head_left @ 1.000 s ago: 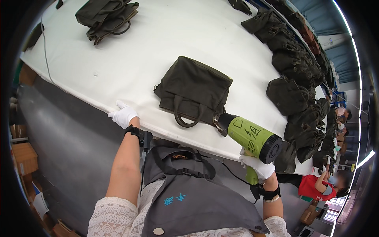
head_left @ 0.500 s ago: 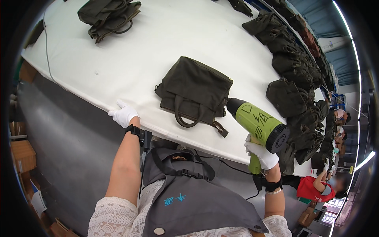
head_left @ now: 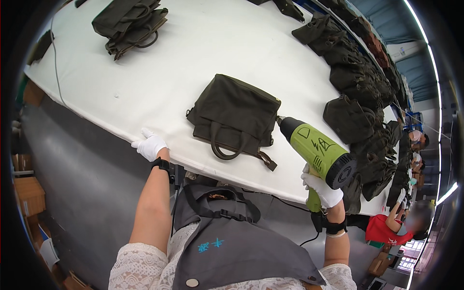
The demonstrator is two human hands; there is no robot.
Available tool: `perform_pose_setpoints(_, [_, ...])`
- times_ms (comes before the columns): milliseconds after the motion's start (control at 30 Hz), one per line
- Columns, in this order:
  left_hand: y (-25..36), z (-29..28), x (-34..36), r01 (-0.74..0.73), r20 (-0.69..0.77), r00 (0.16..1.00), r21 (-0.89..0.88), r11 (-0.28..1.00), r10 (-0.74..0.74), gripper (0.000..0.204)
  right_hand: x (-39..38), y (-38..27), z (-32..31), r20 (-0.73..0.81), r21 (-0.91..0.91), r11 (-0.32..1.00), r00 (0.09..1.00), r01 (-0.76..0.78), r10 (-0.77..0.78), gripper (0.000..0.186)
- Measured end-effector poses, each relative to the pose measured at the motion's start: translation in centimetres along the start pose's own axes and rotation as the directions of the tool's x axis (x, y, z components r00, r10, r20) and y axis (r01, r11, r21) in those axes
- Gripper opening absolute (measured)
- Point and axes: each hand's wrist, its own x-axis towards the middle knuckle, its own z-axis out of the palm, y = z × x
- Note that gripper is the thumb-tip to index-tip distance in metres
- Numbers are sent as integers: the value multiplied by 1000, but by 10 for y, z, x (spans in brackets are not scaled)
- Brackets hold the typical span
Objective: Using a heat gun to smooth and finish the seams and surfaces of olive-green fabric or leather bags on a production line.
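Note:
My right hand (head_left: 325,190), in a white glove, is wrapped round the handle of a green heat gun (head_left: 311,143) with a black nozzle and black rear cap. Its nozzle points at the right side of a dark olive handbag (head_left: 241,108), close to the bag's upper right corner. The bag lies flat on the white-covered table (head_left: 159,82), its handle loop and a short strap toward me. Away from the bag, my gloved left hand (head_left: 152,146) rests on the table's near edge, fingers apart and holding nothing.
Stacked dark bags (head_left: 130,24) lie at the far left. A long heap of similar bags (head_left: 357,116) lines the right side. A grey cable (head_left: 55,67) crosses the table's left end. Cardboard boxes (head_left: 29,195) stand at left. A person in red (head_left: 384,229) works at right.
The heat gun's nozzle has shifted slightly right and away from the bag's side. My left hand stays at the table edge. The whole view has moved a little.

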Motion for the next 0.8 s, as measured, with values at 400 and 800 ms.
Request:
perform_pose_setpoints(400, [6, -5, -6, 2, 6, 1000, -16, 1000, -2, 72, 12, -1, -7, -112, -48, 986, 980, 162, -167, 15])
perform_pose_setpoints(800, [4, -2, -5, -14, -10, 1000, -3, 1000, 14, 72, 6, 15, -4, -49, -196, 946, 961, 257, -271, 15])
